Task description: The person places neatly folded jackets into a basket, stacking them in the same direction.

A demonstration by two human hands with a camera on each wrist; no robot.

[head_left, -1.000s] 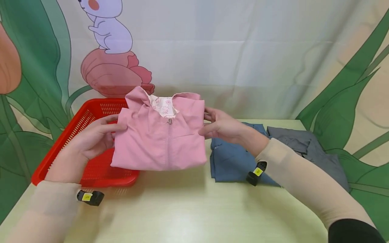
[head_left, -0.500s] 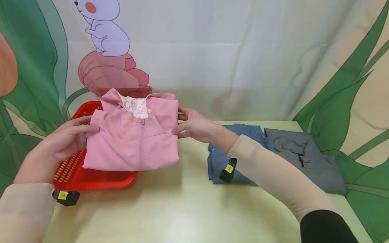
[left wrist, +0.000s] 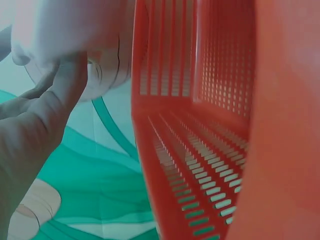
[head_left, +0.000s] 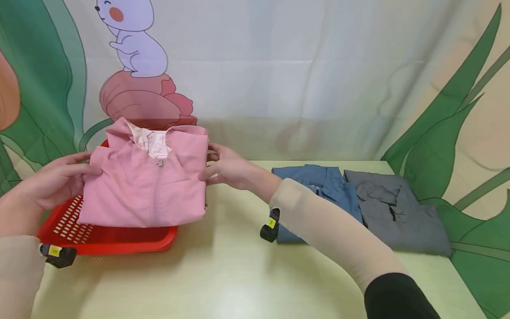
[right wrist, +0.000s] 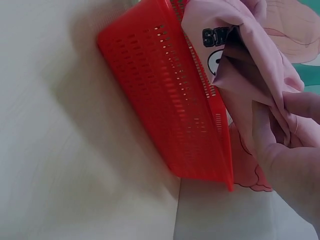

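Tabletop (head_left: 235, 279), pale yellow-green and smooth, fills the near half of my head view, with a bright sheen at near centre. Behind its far edge I see a light curtain (head_left: 255, 88) hanging in soft creases, printed with a pale animal (head_left: 139, 51) on a pink shape (head_left: 135, 95) at left and big green leaves (head_left: 430, 159) along both sides. A red slotted basket (head_left: 123, 249) stands at left, throwing a soft shadow to its right. Above it, the folded pink jacket (head_left: 127, 195) is held up, tilted with its collar (head_left: 119, 133) far and its front zip (head_left: 156, 190) showing; I cannot tell whether it touches the basket. The left hand (head_left: 63, 179) grasps its left edge, thumb in front, and the right hand (head_left: 229, 168) pinches the right edge between thumb and fingers. Well to the right, a folded blue garment (head_left: 314, 179) lies on the surface just beside a folded grey garment (head_left: 402, 217)
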